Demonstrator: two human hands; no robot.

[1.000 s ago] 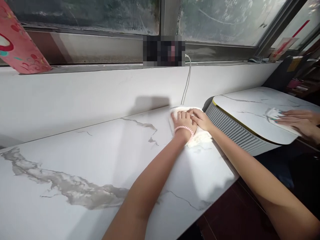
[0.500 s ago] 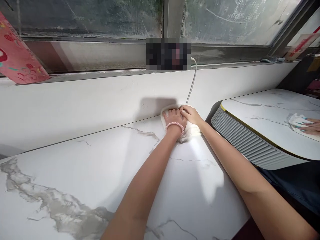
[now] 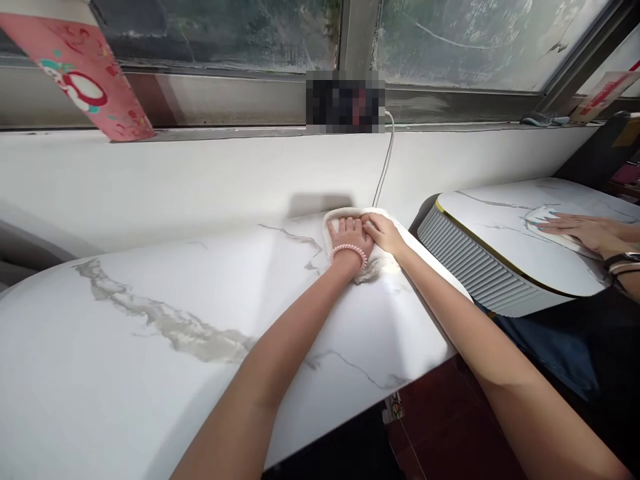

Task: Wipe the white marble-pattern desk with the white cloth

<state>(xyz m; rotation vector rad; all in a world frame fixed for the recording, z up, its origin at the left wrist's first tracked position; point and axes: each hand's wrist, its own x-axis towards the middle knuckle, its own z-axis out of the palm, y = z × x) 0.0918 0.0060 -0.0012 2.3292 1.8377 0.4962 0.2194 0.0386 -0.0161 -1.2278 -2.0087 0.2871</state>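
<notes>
Flat on a white cloth (image 3: 330, 221) lies my left hand (image 3: 351, 240), fingers spread and a pink bead bracelet at its wrist. My right hand (image 3: 383, 230) rests on the same cloth, palm down. Its fingers reach across to the side of my left hand, and their tips are partly hidden. Beneath the cloth is a white marble-patterned tabletop (image 3: 210, 293), close to the wall. The cloth's near edge is rumpled, with greyish marks around it.
A second marble-topped table (image 3: 485, 213) with a ribbed side stands to the right. There a co-worker's hands (image 3: 575, 227) press another cloth (image 3: 533, 223). A blurred-out object (image 3: 345, 101) with a white cable (image 3: 386, 160) and a pink patterned packet (image 3: 100, 87) are on the window ledge.
The view has shifted, showing more of the table's near edge and the floor. My hands stay on the cloth in nearly the same place. The co-worker's hands and cloth have moved left and away.
</notes>
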